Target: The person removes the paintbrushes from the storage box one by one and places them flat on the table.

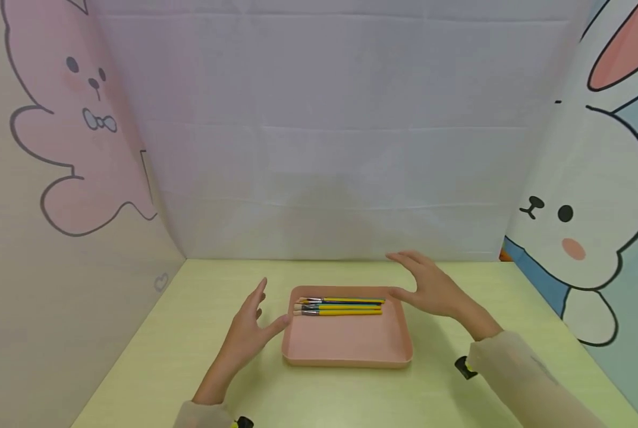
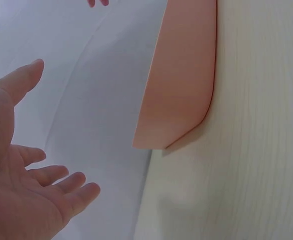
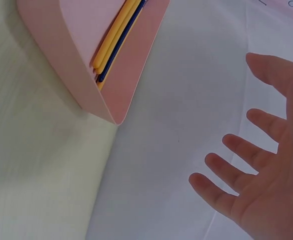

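Note:
A pink tray [image 1: 345,348] lies on the pale green table [image 1: 153,362]. Several paintbrushes [image 1: 340,306] with yellow and blue handles lie side by side along its far part, bristles to the left. My left hand [image 1: 251,324] hovers open just left of the tray, palm toward it, thumb near the rim. My right hand [image 1: 431,288] hovers open at the tray's far right corner, fingers spread. Neither hand holds anything. The left wrist view shows the open palm [image 2: 31,190] and a tray corner [image 2: 179,100]. The right wrist view shows spread fingers [image 3: 256,165], the tray's wall [image 3: 86,95] and brush handles [image 3: 116,37].
A white backdrop [image 1: 329,131] closes the far side of the table. Cartoon panels stand at the left [image 1: 67,137] and right [image 1: 591,196]. A small black object [image 1: 464,367] sits by the right sleeve.

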`<state>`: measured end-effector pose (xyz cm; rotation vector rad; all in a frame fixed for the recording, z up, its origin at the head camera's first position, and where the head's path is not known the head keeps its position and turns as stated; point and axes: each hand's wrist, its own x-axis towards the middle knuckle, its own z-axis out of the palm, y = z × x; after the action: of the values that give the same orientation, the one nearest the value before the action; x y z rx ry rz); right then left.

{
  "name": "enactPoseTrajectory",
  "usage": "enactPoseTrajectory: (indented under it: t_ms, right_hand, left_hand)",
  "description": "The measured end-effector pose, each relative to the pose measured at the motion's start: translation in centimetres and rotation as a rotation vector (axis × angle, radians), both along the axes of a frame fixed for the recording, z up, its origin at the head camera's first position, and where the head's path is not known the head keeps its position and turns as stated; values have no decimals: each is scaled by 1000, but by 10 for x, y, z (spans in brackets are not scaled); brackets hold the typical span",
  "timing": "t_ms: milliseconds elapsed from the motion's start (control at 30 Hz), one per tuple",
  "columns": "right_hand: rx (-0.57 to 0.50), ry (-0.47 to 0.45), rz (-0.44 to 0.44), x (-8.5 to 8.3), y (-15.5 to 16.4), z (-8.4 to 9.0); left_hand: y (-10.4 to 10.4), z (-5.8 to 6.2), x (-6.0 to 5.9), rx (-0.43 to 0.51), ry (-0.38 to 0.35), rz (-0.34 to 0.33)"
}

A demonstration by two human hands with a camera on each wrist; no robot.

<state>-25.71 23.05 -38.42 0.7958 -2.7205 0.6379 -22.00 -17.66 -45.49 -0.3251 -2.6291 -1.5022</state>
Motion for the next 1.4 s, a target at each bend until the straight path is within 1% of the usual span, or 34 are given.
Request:
enactPoseTrajectory:
  t_ms: [167,333,533,767,1000,1200,1400]
  right_hand:
    - [-20,-36,46,-4,-7,0]
    - [-27,-83,56,-8,-19,3]
    - [-48,-143,84,-14,-34,2]
    - [-59,-206,142,-22,-50,-5]
    - [-31,-182,190,-29,-62,-12]
    - [0,-210,191,-34,-69,-17]
    - [-1,-227,239,-41,-78,-23]
  left_hand:
    - [7,-5,4,85,-79,-19]
    - [14,-10,4,121,-103,-10]
    - [20,-19,0,126,-142,-10]
    - [23,-26,2,124,-185,-25]
    - [28,-30,2,140,-199,-47]
    - [30,-31,4,137,-233,-50]
    - [27,-32,6,155,-253,-74]
